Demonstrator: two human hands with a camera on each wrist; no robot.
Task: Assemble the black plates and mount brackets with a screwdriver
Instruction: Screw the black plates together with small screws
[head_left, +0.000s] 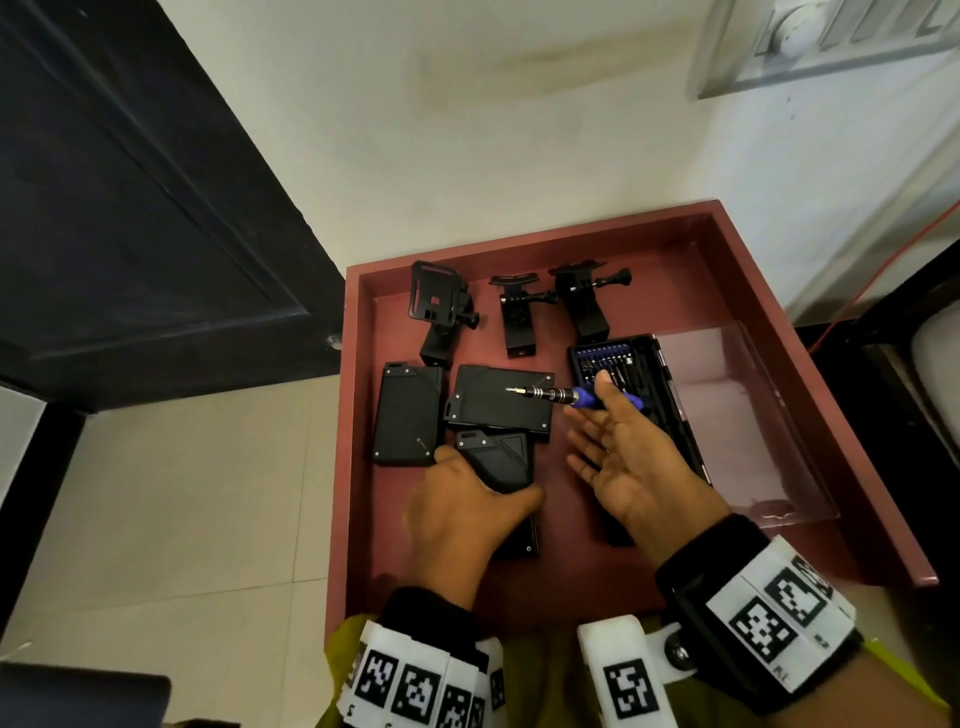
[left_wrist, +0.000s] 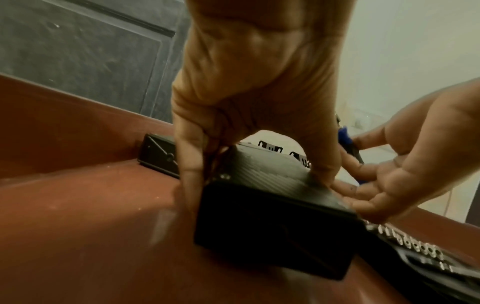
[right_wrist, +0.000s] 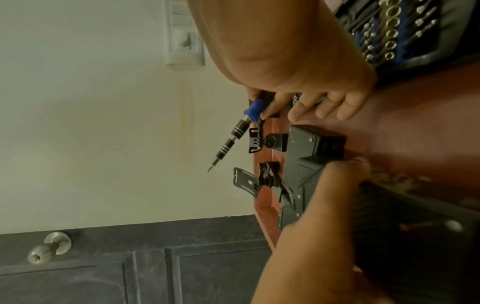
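1. A red tray (head_left: 810, 364) sits by a white wall (head_left: 467, 130) and a dark door (head_left: 130, 208), above a tiled floor (head_left: 182, 493).
2. Nearest, the left hand (head_left: 457, 514) grips a black plate (head_left: 501, 462); its fingers (left_wrist: 191, 156) and thumb are curled over the plate's opposite sides.
3. The right hand (head_left: 628, 452) is palm up just right of that plate, fingers (head_left: 584, 431) loosely spread, while the thumb pins a blue-handled screwdriver (head_left: 550, 394) against the hand.
4. Beyond the left fingers lie two more plates (head_left: 408, 415), (head_left: 501, 400); the screwdriver tip hangs over the second.
5. Past the right fingers is an open bit case (head_left: 623, 358) with a clear lid (head_left: 737, 415).
6. Farthest back stand three brackets (head_left: 441, 306), (head_left: 519, 317), (head_left: 584, 299).
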